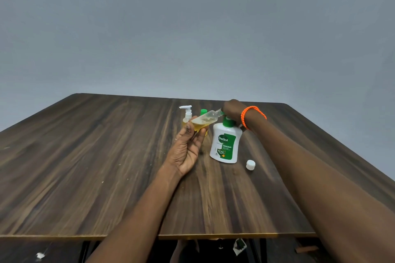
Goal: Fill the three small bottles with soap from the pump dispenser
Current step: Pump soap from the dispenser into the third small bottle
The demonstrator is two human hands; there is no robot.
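While the left hand (185, 149) grips a tilted clear bottle (205, 119) beside the Dettol dispenser (226, 144), the right hand (233, 109) presses its pump; the right fingers' posture cannot be told.

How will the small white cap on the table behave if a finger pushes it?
The white cap looks small and hollow, so it is probably very light and would slide easily on the smooth wooden table. It seems round and to lie tilted, so it may roll away.

Your dark wood-grain table (106, 156), on it the Dettol pump dispenser (226, 145), 1 white cap (250, 165) just beside it, 2 small bottles (187, 116) behind.
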